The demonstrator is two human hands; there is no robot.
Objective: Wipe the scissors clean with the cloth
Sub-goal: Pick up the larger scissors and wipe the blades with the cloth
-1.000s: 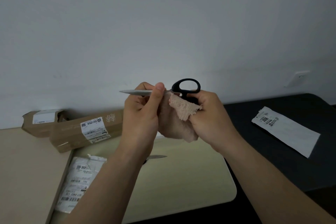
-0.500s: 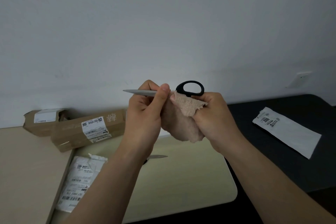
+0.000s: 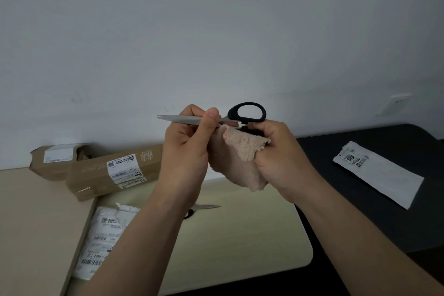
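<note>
I hold the scissors (image 3: pixel 192 119) level in the air before the wall, grey blades pointing left and slightly parted at the tip. Their black handle loop (image 3: pixel 247 113) stands up at the right. My left hand (image 3: pixel 187 151) grips the blades, with the thumb laid across them. My right hand (image 3: pixel 281 158) grips the pink cloth (image 3: pixel 240 151), which is bunched under the pivot and hangs down between my hands. The lower handle is hidden behind the cloth and my right fingers.
A second pair of scissors (image 3: pixel 206 206) lies on the pale table (image 3: pixel 240 235), partly under my left forearm. Two cardboard boxes (image 3: pixel 108 173) lie at the back left, a white parcel bag (image 3: pixel 105 235) in front of them. A white envelope (image 3: pixel 379 173) lies on the black table to the right.
Both hands, the scissors and the cloth drifted slightly right and then back left. The cloth's top corner shifted a little at the pivot. Both grips stay the same.
</note>
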